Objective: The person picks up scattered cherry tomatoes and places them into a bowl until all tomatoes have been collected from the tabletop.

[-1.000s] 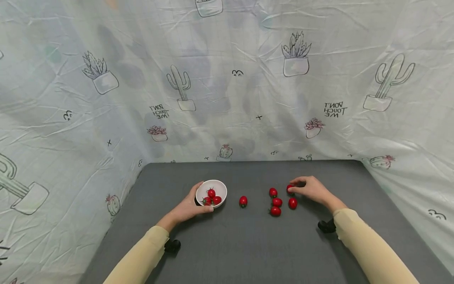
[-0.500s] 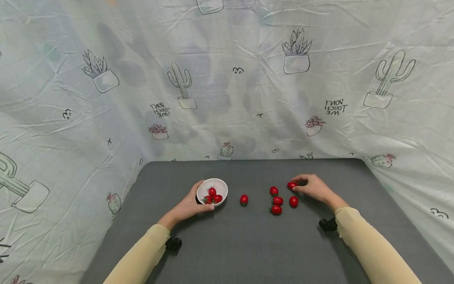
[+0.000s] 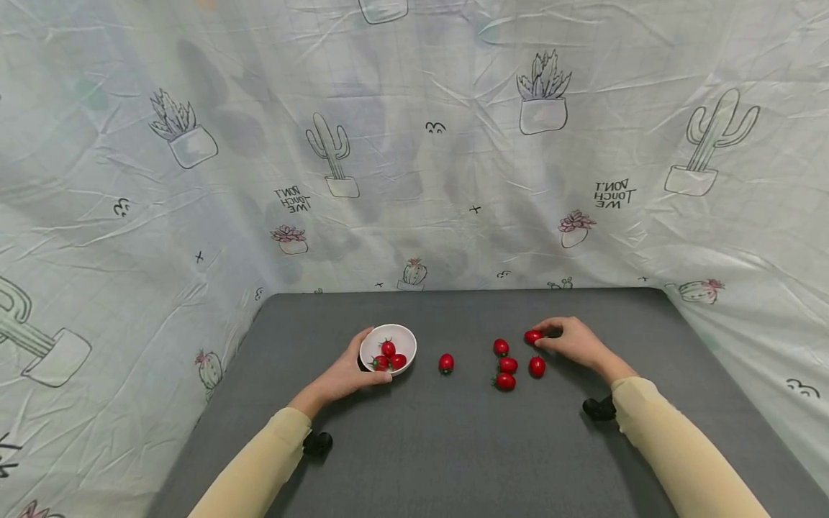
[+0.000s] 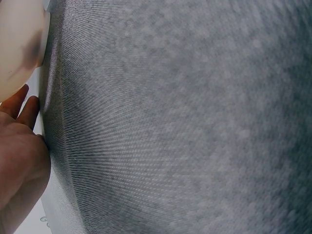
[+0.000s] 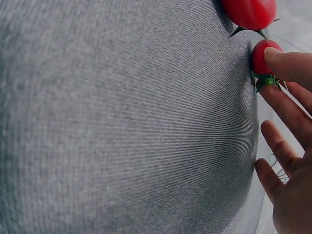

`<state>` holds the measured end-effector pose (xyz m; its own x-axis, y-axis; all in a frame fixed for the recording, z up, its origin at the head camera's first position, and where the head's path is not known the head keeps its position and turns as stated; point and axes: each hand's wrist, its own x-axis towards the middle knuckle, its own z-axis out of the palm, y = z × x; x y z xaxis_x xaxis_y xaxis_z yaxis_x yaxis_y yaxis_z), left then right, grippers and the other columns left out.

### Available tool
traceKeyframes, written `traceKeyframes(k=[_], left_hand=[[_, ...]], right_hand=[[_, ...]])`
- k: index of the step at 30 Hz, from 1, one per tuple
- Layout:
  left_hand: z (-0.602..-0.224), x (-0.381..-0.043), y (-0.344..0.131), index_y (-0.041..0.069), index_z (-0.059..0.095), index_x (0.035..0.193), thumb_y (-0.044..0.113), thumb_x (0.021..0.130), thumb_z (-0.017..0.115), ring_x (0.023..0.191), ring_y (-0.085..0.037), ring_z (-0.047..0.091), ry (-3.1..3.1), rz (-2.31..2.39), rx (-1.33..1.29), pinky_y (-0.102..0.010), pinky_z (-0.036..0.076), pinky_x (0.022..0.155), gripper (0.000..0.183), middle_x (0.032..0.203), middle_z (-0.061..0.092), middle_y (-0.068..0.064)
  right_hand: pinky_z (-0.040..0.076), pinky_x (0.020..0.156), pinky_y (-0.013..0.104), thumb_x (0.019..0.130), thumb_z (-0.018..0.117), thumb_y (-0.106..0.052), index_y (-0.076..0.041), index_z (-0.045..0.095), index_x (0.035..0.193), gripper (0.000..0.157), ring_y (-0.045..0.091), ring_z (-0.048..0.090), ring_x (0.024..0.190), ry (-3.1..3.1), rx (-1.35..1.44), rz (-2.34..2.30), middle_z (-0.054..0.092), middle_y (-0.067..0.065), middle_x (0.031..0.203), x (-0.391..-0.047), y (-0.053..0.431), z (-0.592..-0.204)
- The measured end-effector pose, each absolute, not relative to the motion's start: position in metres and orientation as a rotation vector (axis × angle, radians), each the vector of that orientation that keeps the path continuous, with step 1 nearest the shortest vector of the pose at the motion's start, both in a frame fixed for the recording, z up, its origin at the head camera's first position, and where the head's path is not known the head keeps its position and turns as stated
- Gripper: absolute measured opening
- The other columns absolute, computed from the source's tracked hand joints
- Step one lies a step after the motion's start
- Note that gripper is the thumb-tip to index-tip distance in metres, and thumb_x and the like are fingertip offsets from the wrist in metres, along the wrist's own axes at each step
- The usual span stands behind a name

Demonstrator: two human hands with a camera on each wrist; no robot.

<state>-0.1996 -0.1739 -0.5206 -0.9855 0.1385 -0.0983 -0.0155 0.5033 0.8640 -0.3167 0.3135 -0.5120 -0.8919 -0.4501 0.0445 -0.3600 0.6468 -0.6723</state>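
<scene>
My left hand [image 3: 342, 378] holds a small white bowl [image 3: 406, 339] by its left side, thumb along the near edge. Three cherry tomatoes [image 3: 388, 348] with green stems lie in it. In the left wrist view the bowl's outer wall [image 4: 17, 44] shows beside the fingers. At the right, my right hand [image 3: 574, 342] pinches a cherry tomato [image 3: 532, 337] between thumb and fingers. The right wrist view shows this tomato [image 5: 260, 61] right by the grey cloth, its green calyx toward the palm and the other fingers spread.
A lone tomato [image 3: 446, 363] lies right of the bowl. Several more, among them one tomato [image 3: 501, 347] and another tomato [image 3: 537, 367], lie close to the right hand on the grey table [image 3: 414, 446]. A patterned white curtain [image 3: 414, 158] hangs behind and at the sides.
The right fingers have closed in on the tomato, which has turned and now lies more sideways between them. The left hand and bowl stay in place; the view has tilted slightly.
</scene>
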Motion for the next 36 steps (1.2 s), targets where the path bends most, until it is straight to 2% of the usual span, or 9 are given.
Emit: traceKeyframes(k=[9, 16, 22, 31, 36], left_hand=[[-0.519, -0.199, -0.173, 0.021, 0.016, 0.163, 0.041, 0.078, 0.090, 0.145, -0.031, 0.033, 2.574, 1.504, 0.085, -0.056, 0.030, 0.114, 0.115, 0.162, 0.029, -0.013], [-0.517, -0.200, -0.173, 0.019, 0.015, 0.163, 0.041, 0.078, 0.090, 0.145, -0.031, 0.034, 2.578, 1.492, 0.092, -0.055, 0.030, 0.114, 0.115, 0.161, 0.030, -0.014], [-0.517, -0.200, -0.173, 0.018, 0.015, 0.163, 0.040, 0.079, 0.090, 0.144, -0.030, 0.034, 2.585, 1.482, 0.085, -0.055, 0.030, 0.114, 0.115, 0.161, 0.030, -0.014], [-0.518, -0.199, -0.173, 0.018, 0.016, 0.163, 0.039, 0.079, 0.090, 0.144, -0.030, 0.035, 2.589, 1.489, 0.102, -0.054, 0.030, 0.114, 0.114, 0.161, 0.031, -0.013], [-0.518, -0.200, -0.173, 0.018, 0.016, 0.163, 0.041, 0.079, 0.090, 0.145, -0.030, 0.034, 2.595, 1.482, 0.092, -0.055, 0.030, 0.114, 0.115, 0.161, 0.030, -0.014]], right_hand=[[0.045, 0.096, 0.059, 0.097, 0.073, -0.030, -0.009, 0.072, 0.126, 0.035, 0.036, 0.058, 0.119, 2.741, -0.708, -1.113, 0.068, 0.012, 0.122, -0.316, 0.311, -0.504], [0.040, 0.100, 0.060, 0.097, 0.073, -0.031, -0.014, 0.074, 0.123, 0.032, 0.032, 0.057, 0.120, 2.754, -0.776, -1.157, 0.070, 0.006, 0.119, -0.315, 0.298, -0.490], [0.035, 0.104, 0.061, 0.096, 0.074, -0.036, -0.018, 0.074, 0.125, 0.034, 0.031, 0.049, 0.127, 2.731, -0.798, -1.182, 0.068, 0.004, 0.122, -0.310, 0.280, -0.481], [0.039, 0.103, 0.058, 0.094, 0.075, -0.040, -0.025, 0.073, 0.126, 0.035, 0.026, 0.046, 0.129, 2.667, -0.828, -1.228, 0.065, -0.002, 0.123, -0.300, 0.246, -0.463], [0.039, 0.104, 0.057, 0.094, 0.076, -0.039, -0.024, 0.074, 0.125, 0.035, 0.027, 0.047, 0.128, 2.613, -0.866, -1.273, 0.064, -0.001, 0.123, -0.298, 0.226, -0.456]])
